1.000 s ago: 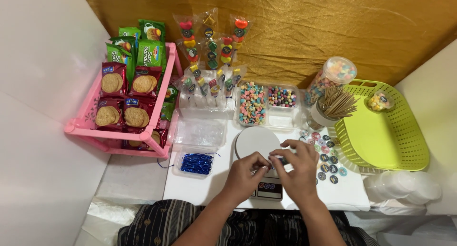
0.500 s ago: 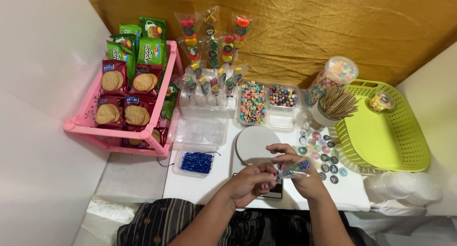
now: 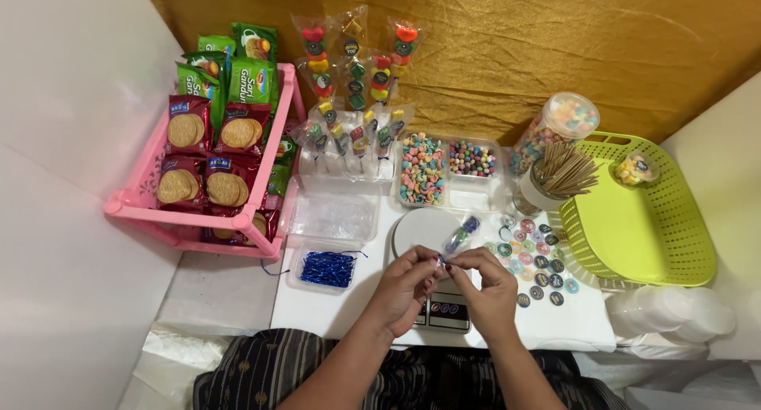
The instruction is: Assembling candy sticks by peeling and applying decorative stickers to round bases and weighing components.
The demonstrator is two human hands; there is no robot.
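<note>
Both my hands meet over a white kitchen scale (image 3: 422, 229). My left hand (image 3: 406, 287) and my right hand (image 3: 485, 287) pinch the neck of a small clear bag of coloured candy (image 3: 460, 235), which points up and to the right over the scale's round plate. A bit of blue twist tie (image 3: 441, 260) shows between my fingertips. A clear tub of blue twist ties (image 3: 328, 268) sits just left of my left hand. Round stickers (image 3: 533, 259) lie scattered right of my right hand.
A pink rack (image 3: 151, 208) of biscuit packets stands at the left. Finished candy skewers (image 3: 351, 85) lean at the back. Clear trays hold coloured candy (image 3: 422, 170). A candy jar (image 3: 555, 128), a cup of wooden skewers (image 3: 555, 176) and a green basket (image 3: 642, 220) stand at the right.
My hands drew back toward me from the scale plate and lifted the small candy bag; its tip now points up-right, and my fingers work at its neck.
</note>
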